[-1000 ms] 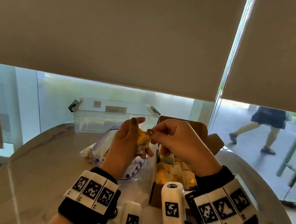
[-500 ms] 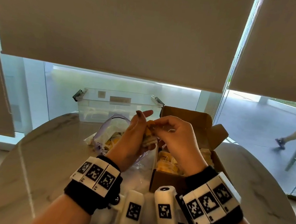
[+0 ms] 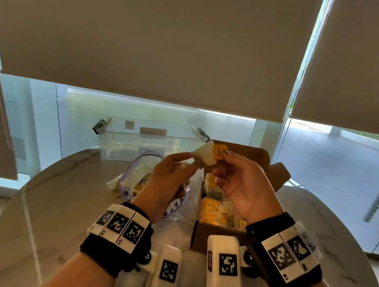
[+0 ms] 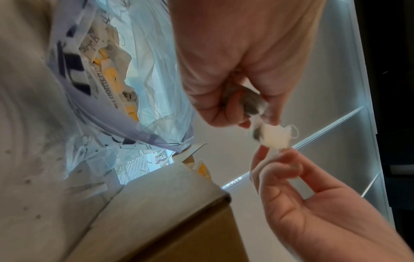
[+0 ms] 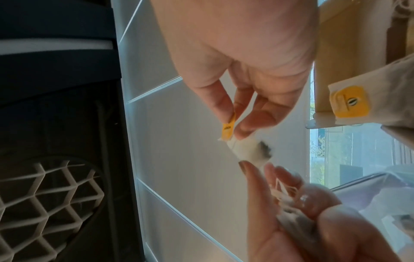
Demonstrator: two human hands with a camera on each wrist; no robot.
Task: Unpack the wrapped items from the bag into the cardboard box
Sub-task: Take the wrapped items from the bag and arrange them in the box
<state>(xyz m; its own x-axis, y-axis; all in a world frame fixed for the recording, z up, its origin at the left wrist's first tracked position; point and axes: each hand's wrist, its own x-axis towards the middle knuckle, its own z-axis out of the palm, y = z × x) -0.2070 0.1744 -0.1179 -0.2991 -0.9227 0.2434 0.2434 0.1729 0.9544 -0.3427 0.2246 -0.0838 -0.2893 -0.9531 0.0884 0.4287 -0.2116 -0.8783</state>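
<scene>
A small wrapped item [image 3: 206,155], white with a yellow label end, is held up between both hands above the table. My left hand [image 3: 190,159] pinches its white end, and a second sachet [image 5: 291,219] lies in that palm. My right hand [image 3: 221,156] pinches the yellow end [image 5: 228,128]. The clear bag [image 3: 133,175] with a purple rim lies below the left hand, with several more wrapped items inside [image 4: 107,74]. The open cardboard box [image 3: 199,238] sits under the right hand and holds several yellow and white items.
A clear plastic bin [image 3: 149,141] with latches stands behind the bag at the far table edge. The box's raised flaps [image 3: 259,157] stand just behind my hands. The round marble table [image 3: 59,211] lies bare to the left and right.
Both hands have risen and moved slightly apart. The wrapped item, earlier tucked between them, now shows spread out between the two pinches.
</scene>
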